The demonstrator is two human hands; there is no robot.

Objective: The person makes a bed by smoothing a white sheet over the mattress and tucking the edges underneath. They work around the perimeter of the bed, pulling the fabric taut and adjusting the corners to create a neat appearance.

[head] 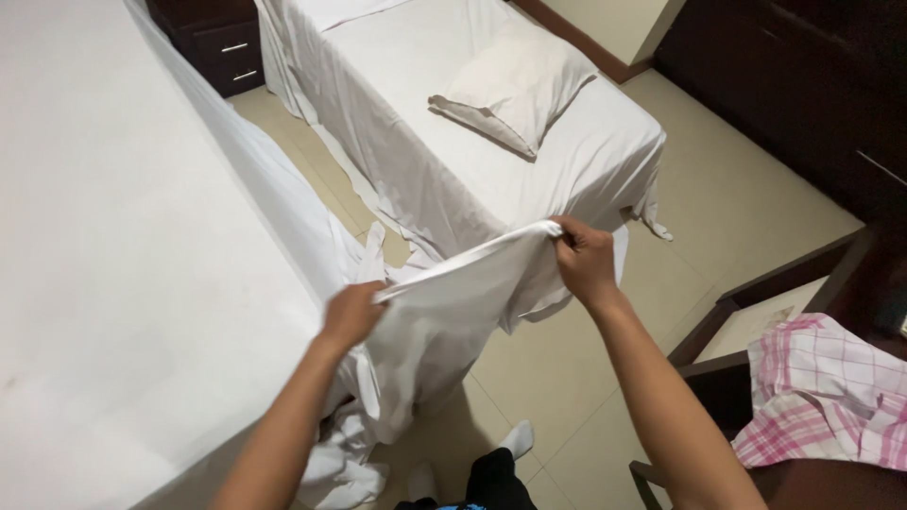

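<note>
We pinch the white sheet (444,302) edge in both hands, left hand (351,314) and right hand (584,257), best kept taut between beds.

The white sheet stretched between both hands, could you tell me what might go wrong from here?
The white sheet hangs low; its lower end is bunched on the tiled floor by the socked feet, so it could get dirty or be stepped on. Left hand and right hand pinch only its top edge, which might slip.
</note>
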